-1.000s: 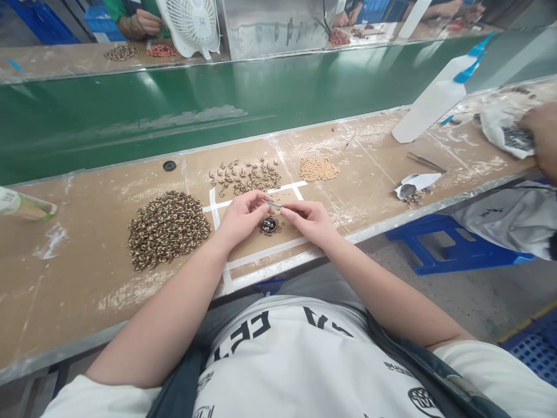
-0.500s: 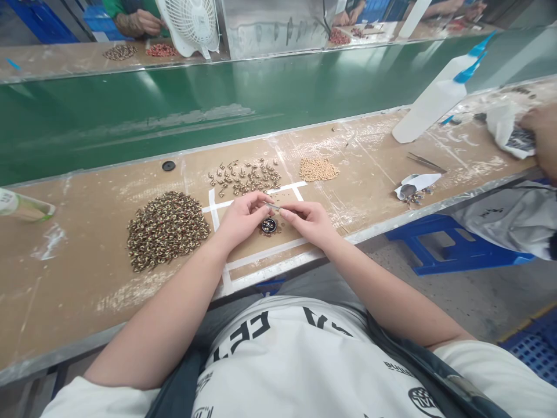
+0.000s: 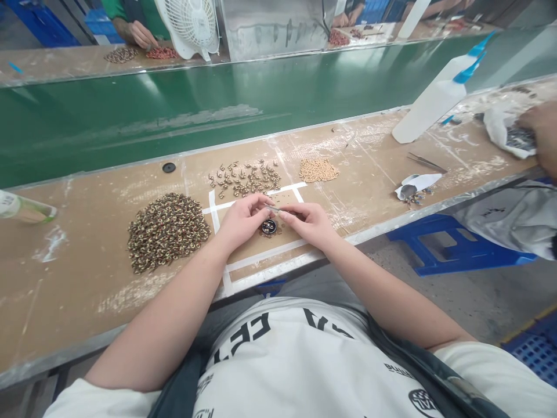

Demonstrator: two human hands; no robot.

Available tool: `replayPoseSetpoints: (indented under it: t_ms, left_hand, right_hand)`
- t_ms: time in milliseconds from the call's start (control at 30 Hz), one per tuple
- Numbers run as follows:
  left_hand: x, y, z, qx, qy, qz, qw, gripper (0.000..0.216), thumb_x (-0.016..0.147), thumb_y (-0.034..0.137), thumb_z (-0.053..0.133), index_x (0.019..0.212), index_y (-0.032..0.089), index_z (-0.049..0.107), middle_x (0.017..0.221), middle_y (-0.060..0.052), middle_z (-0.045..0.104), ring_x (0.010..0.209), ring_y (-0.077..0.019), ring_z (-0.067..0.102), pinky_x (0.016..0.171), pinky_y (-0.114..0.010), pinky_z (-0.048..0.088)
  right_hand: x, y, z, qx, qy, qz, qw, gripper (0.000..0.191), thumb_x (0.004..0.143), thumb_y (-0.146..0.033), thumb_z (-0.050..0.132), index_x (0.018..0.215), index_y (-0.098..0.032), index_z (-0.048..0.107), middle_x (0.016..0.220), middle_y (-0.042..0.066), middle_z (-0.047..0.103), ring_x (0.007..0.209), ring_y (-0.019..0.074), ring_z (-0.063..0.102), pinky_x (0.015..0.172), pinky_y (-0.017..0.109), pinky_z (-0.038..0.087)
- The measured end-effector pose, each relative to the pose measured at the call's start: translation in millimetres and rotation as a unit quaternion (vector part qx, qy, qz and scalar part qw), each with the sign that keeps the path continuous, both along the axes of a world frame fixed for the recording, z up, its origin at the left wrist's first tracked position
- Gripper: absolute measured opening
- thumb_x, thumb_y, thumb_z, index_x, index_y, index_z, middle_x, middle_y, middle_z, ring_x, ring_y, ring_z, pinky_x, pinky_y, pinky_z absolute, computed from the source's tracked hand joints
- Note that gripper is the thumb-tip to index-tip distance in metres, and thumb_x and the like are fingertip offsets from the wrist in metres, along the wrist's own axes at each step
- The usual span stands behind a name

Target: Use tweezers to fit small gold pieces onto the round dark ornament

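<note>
Close together above the table, my two hands have their fingertips nearly meeting. My left hand (image 3: 247, 217) is closed in a pinch; whatever small piece it holds is hidden by the fingers. Between thumb and fingers, my right hand (image 3: 311, 223) grips a slim, tweezer-like metal tool (image 3: 273, 208) that points at the left fingertips. Just below them sits a small round black dish (image 3: 268, 227) with tiny bits in it, and small brownish specks lie around it. Behind the hands are scattered bronze-coloured metal pieces (image 3: 250, 178) and a patch of tan beads (image 3: 319, 170).
Left of my hands is a large heap of small ringed metal parts (image 3: 167, 232). A black disc (image 3: 169, 167) lies near the green belt (image 3: 143, 125). White bottles with blue nozzles (image 3: 429, 110), tweezers (image 3: 426, 162) and a co-worker's hand (image 3: 543, 136) are on the right.
The tool between my fingertips has tilted slightly; my hands stay in nearly the same place. Across the belt, a co-worker's hand has moved down towards the red pile.
</note>
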State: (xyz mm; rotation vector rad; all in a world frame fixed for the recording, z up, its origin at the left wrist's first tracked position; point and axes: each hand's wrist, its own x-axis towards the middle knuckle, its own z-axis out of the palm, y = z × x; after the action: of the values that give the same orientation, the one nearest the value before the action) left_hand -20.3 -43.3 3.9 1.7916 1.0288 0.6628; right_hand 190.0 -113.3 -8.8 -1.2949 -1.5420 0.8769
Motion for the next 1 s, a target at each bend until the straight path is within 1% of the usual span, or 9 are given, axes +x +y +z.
replayPoseSetpoints:
  t_ms: [133,300,500,667,1000]
  left_hand:
    - [-0.4,0.9,-2.5,0.008,0.004,0.0,1.0,0.022,0.092,0.029,0.065,0.111,0.024,0.076,0.092,-0.001,0.078,0.07,-0.0162,0.064,0.068,-0.03,0.048]
    - [-0.5,2.2,-4.4,-0.006,-0.018,-0.003,1.0,0.023,0.092,0.028,0.066,0.112,0.024,0.075,0.095,-0.003,0.079,0.074,-0.0171,0.068,0.069,-0.03,0.05]
    - [-0.2,0.6,-0.3,-0.017,-0.024,0.001,1.0,0.021,0.093,0.028,0.065,0.111,0.023,0.075,0.089,-0.002,0.079,0.071,-0.0162,0.067,0.067,-0.029,0.051]
    - [0.0,0.0,1.7,-0.026,-0.036,0.004,0.999,0.021,0.093,0.027,0.066,0.111,0.021,0.074,0.092,-0.004,0.08,0.074,-0.0164,0.07,0.067,-0.029,0.052]
    - [1.0,0.1,1.2,-0.026,-0.038,0.01,0.999,0.021,0.092,0.024,0.066,0.111,0.021,0.074,0.094,-0.004,0.081,0.073,-0.0155,0.07,0.066,-0.028,0.052]
  right_hand:
    - [-0.3,-0.1,-0.3,-0.001,0.002,0.001,1.0,0.029,0.097,-0.046,0.073,0.11,-0.024,0.088,0.099,0.004,0.086,0.09,0.0261,0.08,0.08,0.035,0.063]
    - [-0.2,0.1,-1.8,0.004,0.011,0.003,1.0,0.03,0.098,-0.046,0.073,0.111,-0.024,0.088,0.103,0.005,0.086,0.093,0.0267,0.081,0.082,0.036,0.064]
    - [0.4,0.6,-1.5,0.008,0.006,-0.003,1.0,0.03,0.097,-0.047,0.072,0.11,-0.024,0.088,0.105,0.006,0.086,0.092,0.0278,0.081,0.081,0.037,0.064]
    - [0.1,0.6,-1.4,0.013,0.007,-0.001,1.0,0.028,0.098,-0.044,0.072,0.11,-0.024,0.088,0.104,0.005,0.086,0.092,0.0265,0.081,0.081,0.035,0.063]
    - [1.0,0.5,-1.5,0.014,0.005,0.001,1.0,0.028,0.099,-0.042,0.072,0.111,-0.023,0.088,0.105,0.006,0.086,0.093,0.026,0.081,0.082,0.034,0.063]
